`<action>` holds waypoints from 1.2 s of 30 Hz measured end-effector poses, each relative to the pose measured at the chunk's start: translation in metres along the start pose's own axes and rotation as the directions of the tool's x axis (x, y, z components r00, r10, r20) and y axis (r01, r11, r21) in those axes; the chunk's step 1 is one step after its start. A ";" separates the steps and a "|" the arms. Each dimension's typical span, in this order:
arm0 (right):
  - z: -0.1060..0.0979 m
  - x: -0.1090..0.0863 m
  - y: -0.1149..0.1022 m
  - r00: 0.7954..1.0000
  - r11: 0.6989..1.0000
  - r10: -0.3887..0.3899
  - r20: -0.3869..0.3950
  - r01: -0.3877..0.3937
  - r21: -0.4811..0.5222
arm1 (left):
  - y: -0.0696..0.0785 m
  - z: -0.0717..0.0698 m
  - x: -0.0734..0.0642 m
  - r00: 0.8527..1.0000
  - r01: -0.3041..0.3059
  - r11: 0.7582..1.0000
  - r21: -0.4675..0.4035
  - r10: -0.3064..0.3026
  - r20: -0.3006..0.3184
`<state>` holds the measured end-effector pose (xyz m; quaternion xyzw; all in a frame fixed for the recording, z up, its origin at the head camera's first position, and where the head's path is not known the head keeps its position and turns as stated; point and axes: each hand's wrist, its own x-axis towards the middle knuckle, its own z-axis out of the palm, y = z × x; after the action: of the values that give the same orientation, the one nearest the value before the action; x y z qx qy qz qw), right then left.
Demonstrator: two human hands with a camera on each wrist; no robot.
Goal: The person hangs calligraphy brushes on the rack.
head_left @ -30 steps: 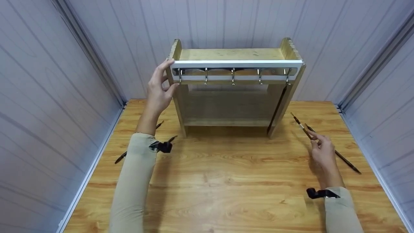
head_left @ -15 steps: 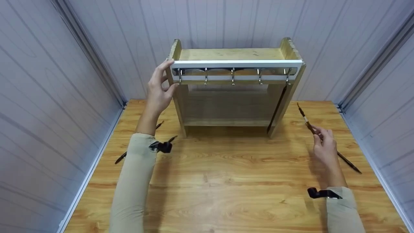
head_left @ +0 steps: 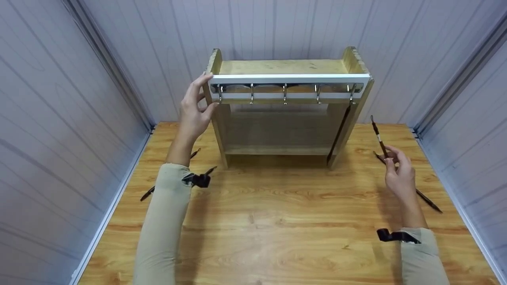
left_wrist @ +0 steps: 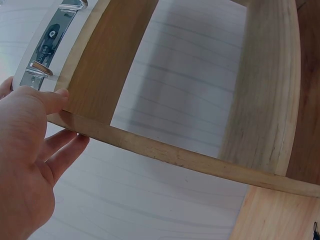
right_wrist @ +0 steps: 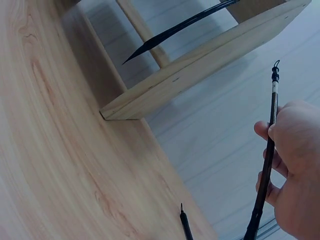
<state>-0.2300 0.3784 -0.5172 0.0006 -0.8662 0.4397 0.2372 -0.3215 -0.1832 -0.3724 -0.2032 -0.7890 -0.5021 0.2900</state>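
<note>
A small wooden shelf (head_left: 273, 150) stands at the back of the table, with a white hook rail (head_left: 303, 78) across its upper front. My left hand (head_left: 194, 113) grips the shelf's upper left side, thumb in front and fingers behind, as the left wrist view shows. From the rightmost hook hangs a dark calligraphy brush (head_left: 339, 134), tip down. Right of the shelf, my right hand (head_left: 401, 178) pinches another calligraphy brush (right_wrist: 270, 145) by its handle, loop end up. Below that hand a further brush (head_left: 429, 201) lies on the table, partly covered by the hand.
More brushes (head_left: 148, 193) lie at the left, partly hidden under the left forearm. Pale panel walls (head_left: 253, 27) close in the wood-grain table (head_left: 253, 237) at the back and both sides. The other hooks (head_left: 285, 94) on the rail carry nothing.
My right hand has raised the brush off the table and turned it more upright, its loop end moving up and right. The left hand has stayed on the shelf.
</note>
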 end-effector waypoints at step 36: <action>0.034 -0.013 -0.031 0.969 0.955 -0.226 -0.099 0.240 0.176 | -0.003 -0.002 0.001 1.000 -0.009 1.000 0.014 0.009 0.003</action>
<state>-0.2256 0.3308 -0.5156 0.1078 -0.8050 0.4878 0.3200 -0.3233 -0.1859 -0.3734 -0.2056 -0.7921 -0.4947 0.2926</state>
